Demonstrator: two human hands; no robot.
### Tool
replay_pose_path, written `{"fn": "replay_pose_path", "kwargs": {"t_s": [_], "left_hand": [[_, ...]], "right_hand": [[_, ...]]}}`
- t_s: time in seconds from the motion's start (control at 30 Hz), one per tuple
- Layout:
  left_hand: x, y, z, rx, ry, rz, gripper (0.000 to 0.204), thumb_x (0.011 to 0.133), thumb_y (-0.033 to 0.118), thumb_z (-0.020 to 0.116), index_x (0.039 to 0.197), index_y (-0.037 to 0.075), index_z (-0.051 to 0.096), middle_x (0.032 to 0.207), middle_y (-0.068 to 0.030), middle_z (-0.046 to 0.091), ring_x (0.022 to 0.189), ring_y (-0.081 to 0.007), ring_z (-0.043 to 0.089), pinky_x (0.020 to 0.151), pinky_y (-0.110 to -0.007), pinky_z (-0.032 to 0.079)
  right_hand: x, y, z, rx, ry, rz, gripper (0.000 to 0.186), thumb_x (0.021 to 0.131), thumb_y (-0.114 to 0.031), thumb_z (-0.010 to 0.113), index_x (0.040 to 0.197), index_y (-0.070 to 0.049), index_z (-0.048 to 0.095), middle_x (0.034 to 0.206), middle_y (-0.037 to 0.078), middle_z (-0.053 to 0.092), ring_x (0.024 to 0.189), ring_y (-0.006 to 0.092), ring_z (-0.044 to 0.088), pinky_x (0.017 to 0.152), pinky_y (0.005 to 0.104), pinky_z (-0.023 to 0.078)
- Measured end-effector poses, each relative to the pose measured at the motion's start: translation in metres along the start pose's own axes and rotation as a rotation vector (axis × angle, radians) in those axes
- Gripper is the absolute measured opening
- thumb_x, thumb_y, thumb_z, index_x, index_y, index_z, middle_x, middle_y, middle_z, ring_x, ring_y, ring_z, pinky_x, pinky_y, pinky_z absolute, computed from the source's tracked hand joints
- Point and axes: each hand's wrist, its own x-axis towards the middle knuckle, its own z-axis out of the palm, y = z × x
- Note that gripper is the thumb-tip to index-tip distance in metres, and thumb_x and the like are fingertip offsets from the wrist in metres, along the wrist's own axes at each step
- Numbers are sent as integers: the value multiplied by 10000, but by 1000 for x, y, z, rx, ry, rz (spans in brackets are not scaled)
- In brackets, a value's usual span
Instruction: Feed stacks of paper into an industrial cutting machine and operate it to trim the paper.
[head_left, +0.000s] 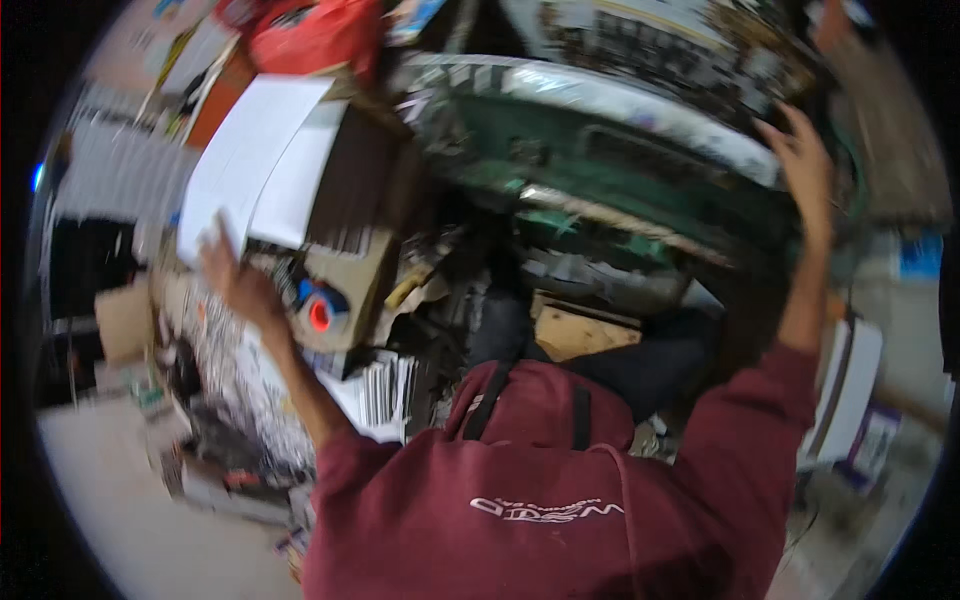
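White sheets of paper [245, 150] lie at the upper left, beside a green machine [560, 150], their long axis slanting from lower left to upper right. They are plain and smooth, the top one slightly curved and overlapping another. The left hand [240, 282] is over their lower end, fingers spread and blurred; whether it grips the paper cannot be told. The right hand [808, 165], well apart from it, is open and holds nothing visible, near the machine's right end. A blue-and-red roll [322, 312] sits just right of the left hand.
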Motion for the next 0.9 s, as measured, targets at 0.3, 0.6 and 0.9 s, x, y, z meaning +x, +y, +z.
{"fn": "replay_pose_path", "kwargs": {"t_s": [0.3,0.6,0.9], "left_hand": [[-49,-30,146,170,-359,-206,543,865,131,537,1389,65,414,1323,-332,446,1222,-509,417,1085,-535,293],[-70,-34,178,50,-500,-349,654,926,519,474,1463,170,341,1481,-248,310,1359,-481,262,1078,-620,230],[-68,-53,167,-272,-415,-349,591,904,430,597,1363,77,481,1374,-324,407,1313,-470,345,1094,-485,289]], "right_hand": [[-198,183,-133,-448,68,549,582,934,-452,543,1312,-10,524,1332,185,536,1234,349,499,1013,380,397],[-455,316,-221,-1082,57,835,505,770,-241,769,1127,56,572,1050,285,607,994,452,566,815,476,467],[-444,244,-195,-849,152,905,323,872,-187,652,1153,-35,606,1088,168,672,993,317,643,847,389,495]]}}
